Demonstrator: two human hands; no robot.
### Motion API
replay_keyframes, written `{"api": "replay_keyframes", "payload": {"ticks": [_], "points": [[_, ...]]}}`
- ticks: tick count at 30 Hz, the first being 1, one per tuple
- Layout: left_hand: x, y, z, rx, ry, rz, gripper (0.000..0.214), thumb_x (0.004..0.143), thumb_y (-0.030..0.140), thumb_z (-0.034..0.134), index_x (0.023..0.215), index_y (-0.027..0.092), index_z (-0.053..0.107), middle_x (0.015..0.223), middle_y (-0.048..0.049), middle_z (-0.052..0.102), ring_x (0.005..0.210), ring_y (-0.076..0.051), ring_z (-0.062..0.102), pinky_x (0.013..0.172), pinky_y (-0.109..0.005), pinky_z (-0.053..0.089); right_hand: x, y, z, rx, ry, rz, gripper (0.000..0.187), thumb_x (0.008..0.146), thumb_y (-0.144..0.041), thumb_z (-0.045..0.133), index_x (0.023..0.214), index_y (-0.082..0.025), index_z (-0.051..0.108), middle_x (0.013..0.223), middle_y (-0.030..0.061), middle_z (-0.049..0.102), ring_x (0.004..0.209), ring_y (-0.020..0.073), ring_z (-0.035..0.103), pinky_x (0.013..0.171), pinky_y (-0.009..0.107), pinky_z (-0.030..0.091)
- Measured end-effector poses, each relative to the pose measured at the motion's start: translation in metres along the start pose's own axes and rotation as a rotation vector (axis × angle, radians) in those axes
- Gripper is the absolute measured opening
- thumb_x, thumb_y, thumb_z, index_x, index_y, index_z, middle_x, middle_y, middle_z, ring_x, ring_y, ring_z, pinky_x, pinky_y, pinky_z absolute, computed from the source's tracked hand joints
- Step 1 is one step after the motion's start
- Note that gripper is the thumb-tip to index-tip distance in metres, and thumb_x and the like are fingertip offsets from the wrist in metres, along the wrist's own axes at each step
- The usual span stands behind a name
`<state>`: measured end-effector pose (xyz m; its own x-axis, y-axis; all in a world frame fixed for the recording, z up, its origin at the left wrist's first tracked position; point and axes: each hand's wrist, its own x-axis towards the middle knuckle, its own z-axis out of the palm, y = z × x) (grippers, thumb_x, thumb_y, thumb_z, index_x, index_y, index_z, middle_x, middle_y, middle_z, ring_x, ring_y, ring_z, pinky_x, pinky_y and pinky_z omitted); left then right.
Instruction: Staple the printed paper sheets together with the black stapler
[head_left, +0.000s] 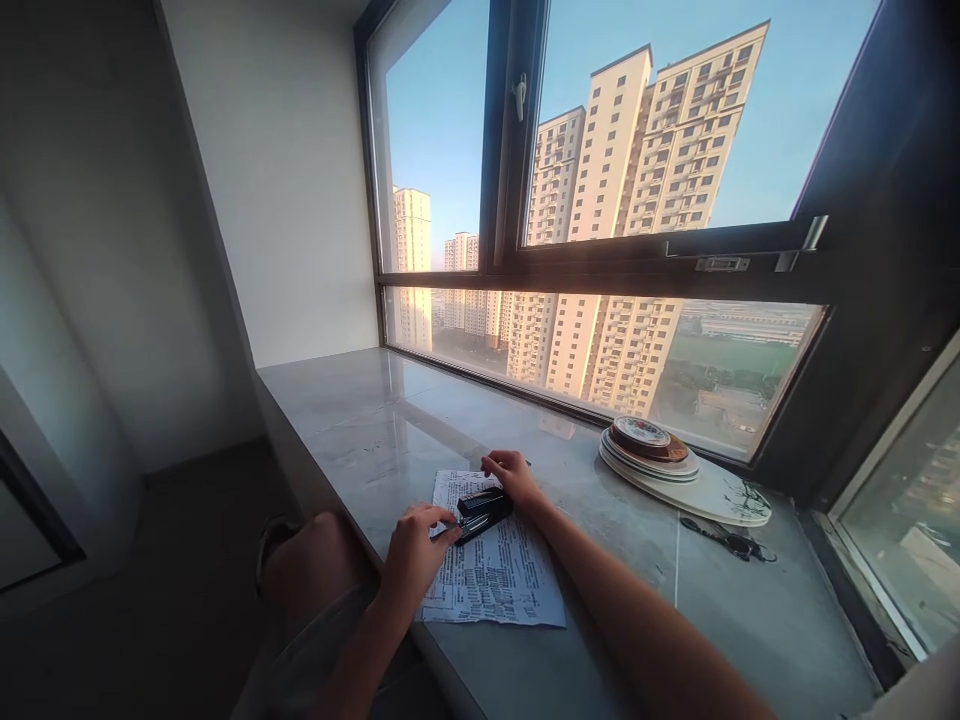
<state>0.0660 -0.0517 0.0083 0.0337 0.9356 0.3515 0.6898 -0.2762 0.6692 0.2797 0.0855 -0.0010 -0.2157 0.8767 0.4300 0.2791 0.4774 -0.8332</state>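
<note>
On printed sheet [491, 585], black stapler [484, 502]: likely stiff, best held midbody; grips of left hand [417, 540], right hand [514, 476] cannot be told.

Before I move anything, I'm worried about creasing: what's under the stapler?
Printed paper shows around the stapler and seems to lie beneath it, on the counter. The stapler covers the print there, so that patch cannot be seen.
</note>
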Motion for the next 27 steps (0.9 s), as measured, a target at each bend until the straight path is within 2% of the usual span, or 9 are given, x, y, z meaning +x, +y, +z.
{"api": "replay_keyframes", "payload": {"ticks": [5,11,18,27], "points": [[-0.003,0.005,0.003,0.075,-0.009,-0.057,0.01,0.086,0.022,0.07,0.093,0.023,0.077,0.101,-0.0045,0.074,0.095,-0.022,0.067,0.084,-0.032,0.047,0.001,0.003,0.0,-0.001,-0.007,-0.007,0.041,0.091,-0.048,0.058,0.068,-0.016,0.071,0.068,0.0046,0.07,0.062,0.0154,0.057,0.064,0.027,0.041],[-0.004,0.003,0.007,0.046,-0.011,-0.096,0.011,0.092,0.024,0.062,0.094,0.019,0.071,0.105,-0.0082,0.072,0.094,-0.023,0.068,0.082,-0.032,0.048,0.002,0.004,0.0,-0.007,-0.01,-0.015,0.042,0.091,-0.05,0.059,0.069,-0.016,0.072,0.066,0.0044,0.069,0.062,0.0162,0.058,0.066,0.028,0.042],[-0.005,0.003,0.01,0.053,0.011,-0.111,0.005,0.089,0.021,0.066,0.092,0.019,0.07,0.105,-0.0082,0.072,0.094,-0.023,0.068,0.082,-0.031,0.048,0.001,0.003,0.0,-0.008,-0.008,-0.015,0.042,0.09,-0.05,0.059,0.069,-0.016,0.071,0.067,0.005,0.069,0.063,0.0166,0.059,0.067,0.028,0.043],[-0.009,0.003,-0.01,0.077,-0.049,-0.172,0.009,0.084,0.027,0.071,0.091,0.024,0.076,0.095,-0.0038,0.077,0.084,-0.022,0.07,0.071,-0.029,0.046,0.0,0.002,0.0,-0.007,-0.009,0.004,0.04,0.09,-0.048,0.059,0.068,-0.016,0.071,0.066,0.0045,0.068,0.062,0.016,0.057,0.065,0.028,0.043]]}}
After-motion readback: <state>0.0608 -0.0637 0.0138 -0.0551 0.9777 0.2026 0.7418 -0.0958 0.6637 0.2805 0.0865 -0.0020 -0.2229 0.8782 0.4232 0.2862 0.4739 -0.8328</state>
